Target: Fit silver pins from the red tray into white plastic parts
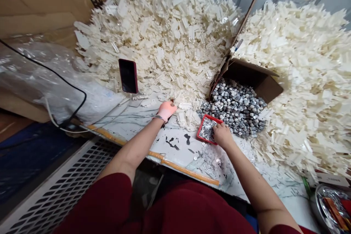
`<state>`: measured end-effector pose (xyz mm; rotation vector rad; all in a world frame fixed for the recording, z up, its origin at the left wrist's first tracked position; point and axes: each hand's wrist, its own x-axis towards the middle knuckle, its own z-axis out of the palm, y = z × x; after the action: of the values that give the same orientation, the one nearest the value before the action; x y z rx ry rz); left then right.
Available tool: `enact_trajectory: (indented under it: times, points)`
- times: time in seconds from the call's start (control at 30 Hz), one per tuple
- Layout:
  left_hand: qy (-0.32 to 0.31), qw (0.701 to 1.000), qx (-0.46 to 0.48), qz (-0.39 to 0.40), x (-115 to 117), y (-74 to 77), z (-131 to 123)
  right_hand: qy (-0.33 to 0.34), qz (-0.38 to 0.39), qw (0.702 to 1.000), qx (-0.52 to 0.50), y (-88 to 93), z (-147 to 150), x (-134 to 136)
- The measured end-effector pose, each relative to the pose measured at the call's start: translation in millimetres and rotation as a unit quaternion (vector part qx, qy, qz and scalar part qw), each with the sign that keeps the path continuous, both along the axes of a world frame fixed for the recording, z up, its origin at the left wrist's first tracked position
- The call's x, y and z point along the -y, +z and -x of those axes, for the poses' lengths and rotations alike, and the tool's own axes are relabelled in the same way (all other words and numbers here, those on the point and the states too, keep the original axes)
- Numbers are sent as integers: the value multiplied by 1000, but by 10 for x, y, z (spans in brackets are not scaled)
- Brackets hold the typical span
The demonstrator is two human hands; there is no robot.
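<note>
My left hand (167, 110), in a pink glove, rests at the near edge of a large heap of cream-white plastic pieces (164, 40). Its fingers are curled, and whatever they hold is hidden. More of the white pieces (188, 117) lie just to its right. My bare right hand (222, 135) reaches over the right side of a red tray (206, 140), fingertips bunched together among small silvery metal pins (206, 127). I cannot make out what is between those fingers. Beside the tray, small grey-and-white parts (238, 108) spill out of a cardboard box (256, 71).
A phone (128, 76) stands upright at the left of the heap. Clear plastic wrap (63, 76) and cables lie farther left. Another white heap (301, 91) fills the right, past a cardboard divider (246, 18). A metal bowl (319, 204) stands at lower right. Orange tape (186, 172) runs along the table edge.
</note>
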<state>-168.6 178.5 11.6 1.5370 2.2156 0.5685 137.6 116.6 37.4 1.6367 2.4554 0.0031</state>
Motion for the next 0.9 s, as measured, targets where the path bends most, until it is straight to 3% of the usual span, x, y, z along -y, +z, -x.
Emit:
enact_trajectory:
  times: [0.1,0.23,0.47,0.6,0.73,0.9]
  points:
    - [-5,1000,18,-8,207,-100,55,2,11,1000,-8,-66,-5,-68]
    - [-4,999,43,-12,342,-112,113,-3,-3,999,-46,-97,-79,-64]
    - [59,998,31,8,223,11,328,-21,-29,993,-109,-78,-145,-4]
    - [28,997,9,67,74,35,183,-22,-44,986,-158,-99,-114,0]
    - [12,998,-12,62,32,33,-78,-37,-26,975,-219,-176,-117,-6]
    - [20,998,16,53,56,-14,-105,-93,57,928,-355,-238,-167,-35]
